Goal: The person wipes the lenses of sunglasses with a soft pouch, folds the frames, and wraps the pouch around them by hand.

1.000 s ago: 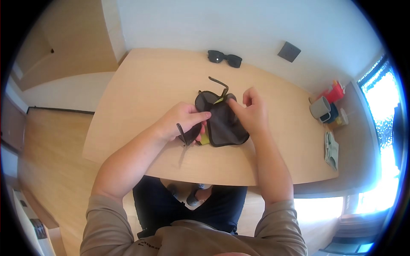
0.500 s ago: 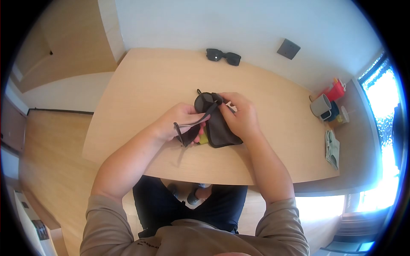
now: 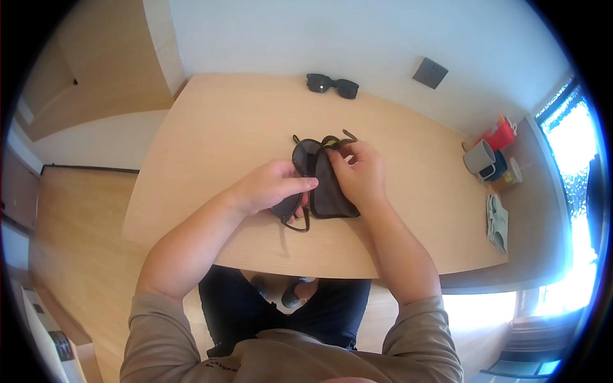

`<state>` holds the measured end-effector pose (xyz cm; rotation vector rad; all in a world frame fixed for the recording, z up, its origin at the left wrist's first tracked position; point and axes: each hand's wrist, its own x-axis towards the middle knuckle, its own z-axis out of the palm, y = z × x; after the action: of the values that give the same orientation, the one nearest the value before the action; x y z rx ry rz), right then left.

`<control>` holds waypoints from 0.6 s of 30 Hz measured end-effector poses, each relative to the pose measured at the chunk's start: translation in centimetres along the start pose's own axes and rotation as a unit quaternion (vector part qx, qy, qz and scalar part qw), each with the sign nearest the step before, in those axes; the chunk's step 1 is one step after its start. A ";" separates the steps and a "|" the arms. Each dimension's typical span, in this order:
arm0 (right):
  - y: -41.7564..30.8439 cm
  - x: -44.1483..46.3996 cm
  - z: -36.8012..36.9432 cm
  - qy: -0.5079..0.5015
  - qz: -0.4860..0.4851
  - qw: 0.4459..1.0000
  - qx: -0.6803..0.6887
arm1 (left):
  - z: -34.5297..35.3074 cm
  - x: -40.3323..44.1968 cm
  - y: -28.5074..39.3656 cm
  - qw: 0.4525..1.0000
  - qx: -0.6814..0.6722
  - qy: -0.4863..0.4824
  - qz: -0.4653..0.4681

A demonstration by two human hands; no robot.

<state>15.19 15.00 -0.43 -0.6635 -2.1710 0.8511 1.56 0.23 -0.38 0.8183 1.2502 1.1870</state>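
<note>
Dark sunglasses point(image 3: 307, 154) are in my left hand point(image 3: 281, 185), whose thumb lies across the middle of them, over the edge of a dark pouch. One lens shows above the thumb, the other below it, and a curved temple arm hangs toward the table. The dark grey pouch point(image 3: 332, 193) with black edging spreads to the right of the sunglasses. My right hand point(image 3: 361, 172) pinches the pouch's upper part, near a small yellow-green patch at its top. A thin dark arm tip sticks out above the right hand's fingers.
On the wooden table point(image 3: 223, 115), another pair of black sunglasses point(image 3: 332, 85) lies by the wall. A grey mug point(image 3: 479, 158), a red item point(image 3: 501, 135) and a folded pale cloth point(image 3: 496, 223) are at the right. A dark square plate point(image 3: 430, 73) is on the wall.
The lower temple arm has swung from the left hand's wrist side to below the fingers. My right hand first came left to the lenses, and now grips the pouch's upper edge.
</note>
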 end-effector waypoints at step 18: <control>0.2 -1.1 0.3 -0.064 -0.162 0.975 0.134 | -0.3 -0.6 -0.1 0.977 -0.196 -0.042 0.069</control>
<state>15.69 14.29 -1.24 -0.1168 -2.1429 1.0041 1.38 -0.43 -0.40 0.6594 0.8606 1.4395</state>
